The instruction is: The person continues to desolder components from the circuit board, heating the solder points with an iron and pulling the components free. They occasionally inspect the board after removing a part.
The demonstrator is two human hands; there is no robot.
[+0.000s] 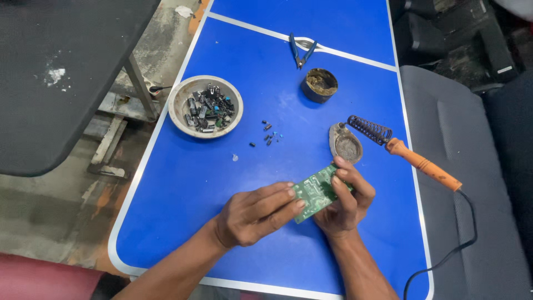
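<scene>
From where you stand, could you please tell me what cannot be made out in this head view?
- Green circuit board: its ends are covered by the left hand and right hand, and its parts are too small to tell.
- Bowl: the dark components inside are too small to identify.
- Soldering iron: its tip sits hidden inside the coil stand, and its cable runs off the bottom edge.
- Round tin: contents unclear.

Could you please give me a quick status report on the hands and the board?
Left hand and right hand both grip the green circuit board above the blue table. Soldering iron parked in stand. Nothing in the way.
</scene>
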